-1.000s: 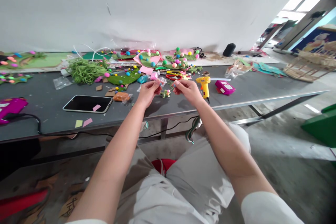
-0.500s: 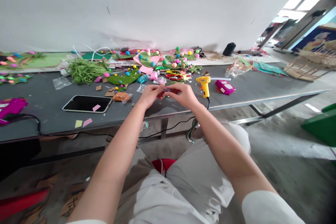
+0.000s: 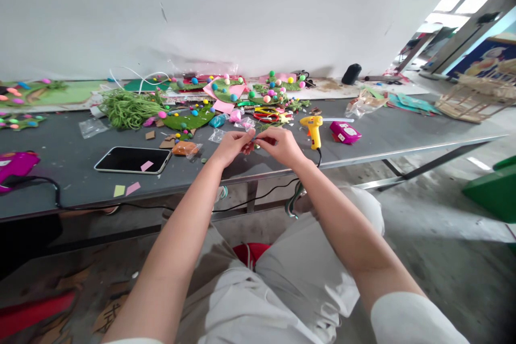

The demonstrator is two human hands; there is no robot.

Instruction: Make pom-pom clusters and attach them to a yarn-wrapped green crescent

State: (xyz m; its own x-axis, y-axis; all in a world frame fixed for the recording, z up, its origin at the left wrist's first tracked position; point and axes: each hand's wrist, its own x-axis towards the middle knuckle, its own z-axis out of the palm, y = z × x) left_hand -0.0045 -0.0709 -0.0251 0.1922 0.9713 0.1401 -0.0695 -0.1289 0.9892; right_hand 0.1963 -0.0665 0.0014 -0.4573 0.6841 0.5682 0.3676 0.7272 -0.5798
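Observation:
Just above the front of the grey table [image 3: 226, 172], my left hand [image 3: 234, 148] and my right hand [image 3: 280, 146] meet with their fingertips pinched close together. Between them is something small and bluish, too small and too covered by fingers to name. To the right of my right hand lies a yellow glue gun [image 3: 314, 130], its black cord dropping over the table edge. Behind my hands are red-and-yellow scissors [image 3: 269, 114] and a pink lump in clear plastic [image 3: 235, 116]. An orange lump in plastic wrap [image 3: 186, 148] sits to the left of my left hand.
A phone [image 3: 133, 160] with a pink paper slip lies at left, near the green stringy bundle [image 3: 127, 108]. Green felt shapes with coloured pompoms [image 3: 191, 119] line the back. A magenta box [image 3: 345, 133] is at right. The black cord [image 3: 116, 205] runs along the front edge.
My fingertips have shifted slightly around the small bluish thing, with the right-hand fingers closer to the left thumb. The view has moved a little; the objects on the table stay put.

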